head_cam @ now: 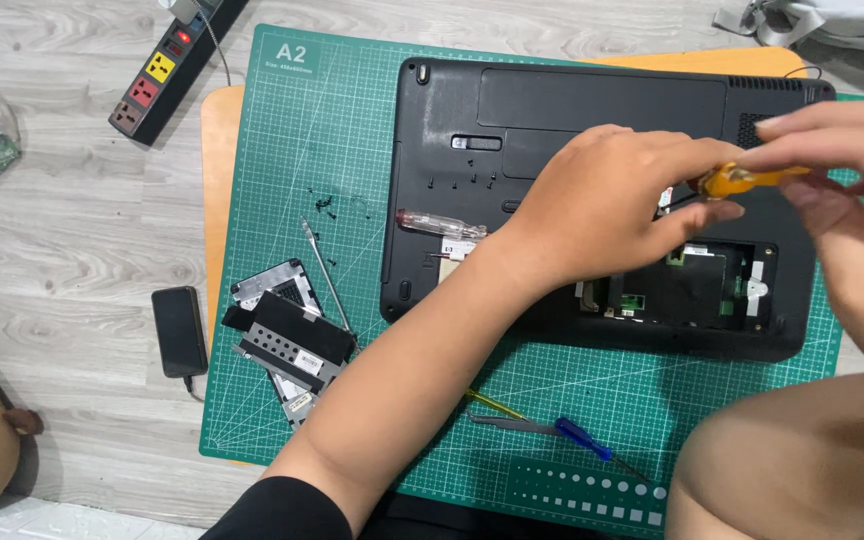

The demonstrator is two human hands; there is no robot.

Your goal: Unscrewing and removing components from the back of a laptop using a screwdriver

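Orange-handled screwdriver [742, 180] is working over the open bay of the upturned black laptop [592, 130], at the green cutting mat's [322, 130] right edge. Right hand [832, 140] is pinching the handle, left hand [612, 210] closing on the shaft. Judgement: keeping it vertical, pressing lightly, avoiding cam-out.

Bare green cutting mat [282, 180] lies free left of the upturned laptop [572, 110], while removed cover panels [292, 345], a loose rod [327, 275] and a blue-handled screwdriver [582, 440] clutter its near edge, and both hands crowd the laptop's open bay [712, 285].
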